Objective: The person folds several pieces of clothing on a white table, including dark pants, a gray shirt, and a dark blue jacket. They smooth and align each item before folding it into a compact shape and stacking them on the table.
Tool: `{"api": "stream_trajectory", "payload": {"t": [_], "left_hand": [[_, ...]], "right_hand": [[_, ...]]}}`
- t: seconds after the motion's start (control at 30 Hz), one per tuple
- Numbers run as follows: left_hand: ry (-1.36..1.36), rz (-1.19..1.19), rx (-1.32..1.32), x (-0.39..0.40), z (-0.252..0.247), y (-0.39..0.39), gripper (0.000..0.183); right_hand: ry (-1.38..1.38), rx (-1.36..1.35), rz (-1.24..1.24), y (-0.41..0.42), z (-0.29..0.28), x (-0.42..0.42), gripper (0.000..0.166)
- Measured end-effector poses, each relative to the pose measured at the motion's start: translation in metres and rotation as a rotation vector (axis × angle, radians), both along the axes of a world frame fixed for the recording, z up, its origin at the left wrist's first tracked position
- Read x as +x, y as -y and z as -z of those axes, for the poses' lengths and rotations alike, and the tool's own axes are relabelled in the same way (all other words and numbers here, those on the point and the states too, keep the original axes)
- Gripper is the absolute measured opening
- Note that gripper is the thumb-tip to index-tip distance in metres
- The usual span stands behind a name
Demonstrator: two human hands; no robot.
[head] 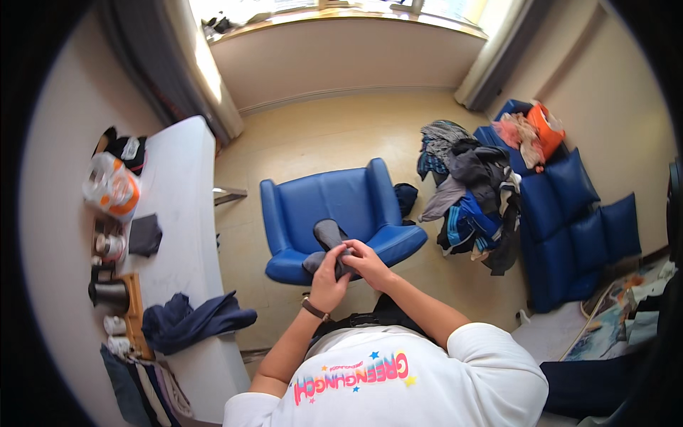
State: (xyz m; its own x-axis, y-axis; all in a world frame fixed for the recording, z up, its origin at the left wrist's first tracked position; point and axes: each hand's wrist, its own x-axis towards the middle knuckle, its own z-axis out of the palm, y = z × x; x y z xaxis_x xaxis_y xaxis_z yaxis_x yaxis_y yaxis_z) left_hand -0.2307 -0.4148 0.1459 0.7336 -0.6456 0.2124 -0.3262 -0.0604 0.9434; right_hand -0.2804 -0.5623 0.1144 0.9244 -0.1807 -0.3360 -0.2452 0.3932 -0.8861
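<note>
Grey socks (328, 233) are bunched between my two hands, in front of the blue leather armchair (325, 200). My left hand (331, 280), with a watch on its wrist, grips the dark grey fabric from the picture's left side. From the right, my right hand (368, 261) pinches the same fabric with thumb and fingers. One sock part points up over the seat, and another part hangs out to the left by the seat's front edge. How many socks there are, I cannot tell.
A white table (181, 213) at left holds a folded grey cloth (145, 235), a navy garment (187, 323), a plastic bag (112, 187) and a black kettle (109, 293). At right, a clothes pile (475, 181) lies against the blue sofa (544, 213), which bears an orange bag (545, 131).
</note>
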Motion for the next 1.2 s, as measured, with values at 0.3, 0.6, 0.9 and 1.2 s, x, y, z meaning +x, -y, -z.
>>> {"api": "stream_trajectory", "payload": {"t": [0.3,0.6,0.9,1.2], "left_hand": [[0.355,-0.077,0.342,-0.065,0.053,0.182,0.049],[0.623,-0.306,0.755,-0.073,0.097,0.294,0.017],[0.776,-0.337,0.915,-0.064,0.107,0.331,0.011],[0.042,0.215,1.158,0.007,0.159,0.379,0.021]], "right_hand": [[0.206,-0.917,0.129,0.165,0.041,-0.070,0.038],[0.184,-0.648,-0.045,0.280,0.103,-0.119,0.032],[0.103,-0.474,-0.223,0.317,0.138,-0.094,0.039],[-0.031,-0.500,-0.524,0.367,0.149,-0.067,0.039]]}}
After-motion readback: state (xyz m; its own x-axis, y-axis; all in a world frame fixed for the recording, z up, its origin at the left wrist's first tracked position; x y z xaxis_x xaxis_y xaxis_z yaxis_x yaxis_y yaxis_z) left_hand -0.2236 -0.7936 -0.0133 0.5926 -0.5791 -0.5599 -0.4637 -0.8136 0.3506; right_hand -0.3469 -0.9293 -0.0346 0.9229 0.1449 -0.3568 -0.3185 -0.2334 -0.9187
